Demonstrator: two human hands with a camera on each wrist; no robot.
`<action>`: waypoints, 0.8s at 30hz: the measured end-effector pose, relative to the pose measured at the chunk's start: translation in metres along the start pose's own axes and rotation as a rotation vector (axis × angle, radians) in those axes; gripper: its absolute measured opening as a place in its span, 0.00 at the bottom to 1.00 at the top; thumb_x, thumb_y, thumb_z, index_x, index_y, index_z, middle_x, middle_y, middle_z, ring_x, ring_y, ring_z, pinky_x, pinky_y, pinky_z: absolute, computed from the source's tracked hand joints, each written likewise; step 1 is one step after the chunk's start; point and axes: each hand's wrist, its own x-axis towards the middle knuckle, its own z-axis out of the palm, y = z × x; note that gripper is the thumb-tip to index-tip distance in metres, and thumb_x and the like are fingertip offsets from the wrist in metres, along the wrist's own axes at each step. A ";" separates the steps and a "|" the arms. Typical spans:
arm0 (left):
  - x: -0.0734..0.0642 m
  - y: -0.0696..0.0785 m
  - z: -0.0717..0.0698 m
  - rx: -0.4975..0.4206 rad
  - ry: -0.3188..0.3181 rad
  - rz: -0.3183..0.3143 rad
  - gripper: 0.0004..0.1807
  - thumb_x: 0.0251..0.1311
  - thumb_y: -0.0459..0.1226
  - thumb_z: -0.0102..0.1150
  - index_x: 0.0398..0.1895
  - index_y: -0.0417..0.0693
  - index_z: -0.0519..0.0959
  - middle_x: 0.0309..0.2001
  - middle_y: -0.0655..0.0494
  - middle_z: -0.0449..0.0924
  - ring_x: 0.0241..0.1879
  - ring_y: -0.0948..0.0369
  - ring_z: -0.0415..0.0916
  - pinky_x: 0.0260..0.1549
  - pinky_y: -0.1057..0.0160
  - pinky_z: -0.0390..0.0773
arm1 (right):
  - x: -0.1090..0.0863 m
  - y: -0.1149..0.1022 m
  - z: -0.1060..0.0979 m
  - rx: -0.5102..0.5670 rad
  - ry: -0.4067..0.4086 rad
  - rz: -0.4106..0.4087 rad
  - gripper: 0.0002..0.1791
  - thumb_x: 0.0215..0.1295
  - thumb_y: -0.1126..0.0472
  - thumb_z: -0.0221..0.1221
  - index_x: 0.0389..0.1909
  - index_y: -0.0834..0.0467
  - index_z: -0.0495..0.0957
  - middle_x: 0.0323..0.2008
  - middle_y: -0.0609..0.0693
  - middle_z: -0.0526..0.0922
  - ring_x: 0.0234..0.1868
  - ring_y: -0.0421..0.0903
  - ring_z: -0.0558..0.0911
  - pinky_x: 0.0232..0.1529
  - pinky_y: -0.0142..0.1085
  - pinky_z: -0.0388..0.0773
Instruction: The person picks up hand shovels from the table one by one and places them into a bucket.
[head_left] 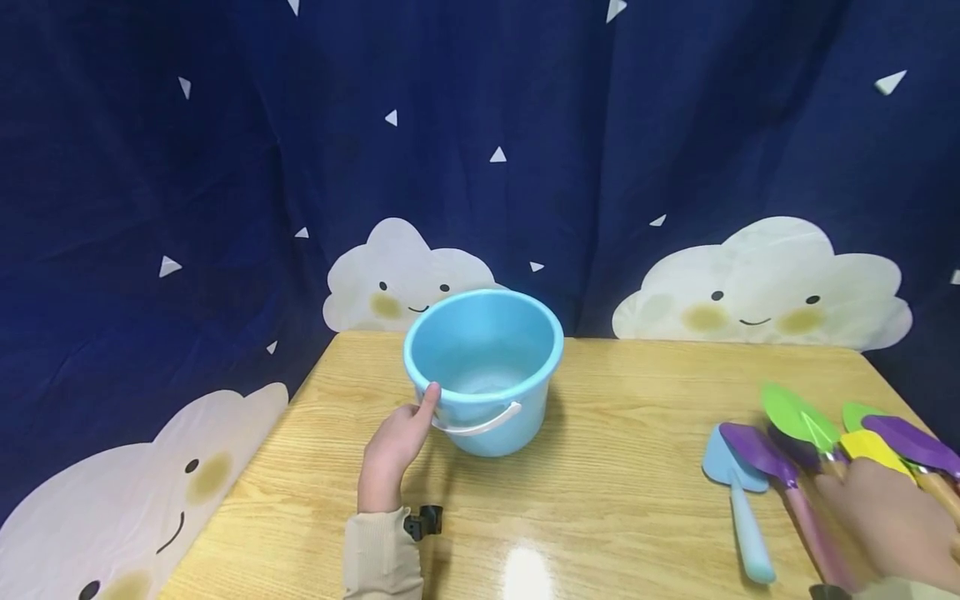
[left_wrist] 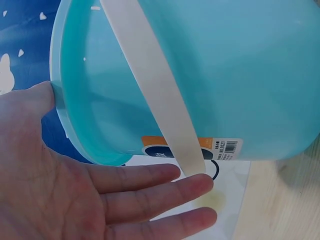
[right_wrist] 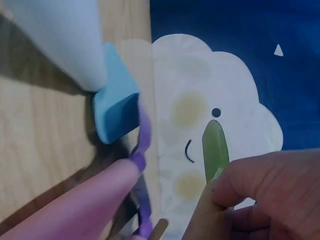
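Left of the middle of the worktop (head_left: pixel 622 483), your left hand (head_left: pixel 397 446) rests against the near left side of a blue bucket (head_left: pixel 487 429), thumb at its rim, the other fingers loosely extended beside the white handle (left_wrist: pixel 155 85); it has no firm grasp. The bucket is just right of that hand, closer to the far edge than the near one. With so light a touch, it could slide or tip if something knocked its rim or your thumb dragged on it. The handle slants down close to your fingertips and could catch them if you pulled away fast.

Toward the right edge, well apart from the bucket, come the spatulas. Leftmost lies a light blue spatula (head_left: pixel 746 529), then a purple spatula (head_left: pixel 772 468) with a pink grip. Next, your right hand (head_left: pixel 885 512) pinches a green spatula (head_left: pixel 801 415) by its handle. If that pinch is loose, the head could swing round or drop. A yellow spatula (head_left: pixel 873 450) and another purple one (head_left: pixel 911 442) crowd close on the right; a careless sweep could drag them along, perhaps over the right edge, since their handles bunch around your knuckles.
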 end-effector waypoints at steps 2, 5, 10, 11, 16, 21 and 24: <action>0.001 0.000 0.001 -0.001 0.001 -0.001 0.50 0.57 0.68 0.20 0.55 0.33 0.69 0.52 0.36 0.70 0.51 0.40 0.67 0.45 0.42 0.66 | -0.001 -0.003 -0.004 0.000 0.014 -0.006 0.30 0.62 0.44 0.44 0.30 0.72 0.72 0.25 0.65 0.73 0.28 0.62 0.76 0.25 0.56 0.69; 0.002 0.001 0.001 -0.003 0.004 0.001 0.49 0.57 0.68 0.20 0.55 0.34 0.70 0.52 0.36 0.71 0.51 0.41 0.67 0.45 0.42 0.66 | -0.002 -0.009 -0.010 0.011 0.035 -0.020 0.23 0.60 0.48 0.47 0.27 0.67 0.72 0.25 0.65 0.73 0.28 0.62 0.75 0.25 0.58 0.67; 0.003 0.002 0.001 -0.002 0.007 0.009 0.50 0.57 0.68 0.20 0.55 0.34 0.70 0.52 0.36 0.71 0.51 0.41 0.67 0.45 0.42 0.66 | -0.004 -0.014 -0.025 0.045 0.039 -0.106 0.19 0.59 0.50 0.48 0.23 0.64 0.71 0.22 0.59 0.72 0.25 0.58 0.74 0.22 0.56 0.66; 0.003 0.003 0.001 -0.001 0.008 0.010 0.50 0.57 0.68 0.19 0.55 0.34 0.69 0.52 0.37 0.71 0.51 0.41 0.67 0.45 0.42 0.66 | -0.005 -0.015 -0.027 0.054 0.043 -0.125 0.19 0.59 0.51 0.48 0.23 0.64 0.71 0.21 0.57 0.71 0.24 0.56 0.73 0.22 0.54 0.65; 0.002 0.003 0.000 -0.006 0.002 0.013 0.50 0.57 0.68 0.20 0.56 0.32 0.68 0.52 0.36 0.70 0.51 0.41 0.67 0.45 0.42 0.66 | -0.008 -0.022 -0.037 0.082 0.097 -0.151 0.25 0.61 0.46 0.46 0.25 0.67 0.72 0.20 0.56 0.70 0.23 0.52 0.71 0.22 0.51 0.64; 0.000 0.001 -0.001 -0.004 -0.009 0.012 0.50 0.57 0.68 0.20 0.55 0.31 0.68 0.53 0.35 0.70 0.52 0.40 0.66 0.44 0.42 0.66 | -0.013 -0.030 -0.044 0.081 0.098 -0.153 0.30 0.62 0.39 0.43 0.24 0.65 0.71 0.19 0.55 0.69 0.22 0.52 0.71 0.20 0.49 0.64; 0.000 -0.001 0.000 0.002 -0.004 0.013 0.51 0.57 0.68 0.19 0.55 0.31 0.68 0.52 0.35 0.70 0.52 0.40 0.67 0.44 0.42 0.66 | -0.015 -0.033 -0.048 0.076 0.111 -0.171 0.30 0.61 0.38 0.42 0.21 0.62 0.69 0.18 0.54 0.69 0.21 0.52 0.70 0.18 0.46 0.63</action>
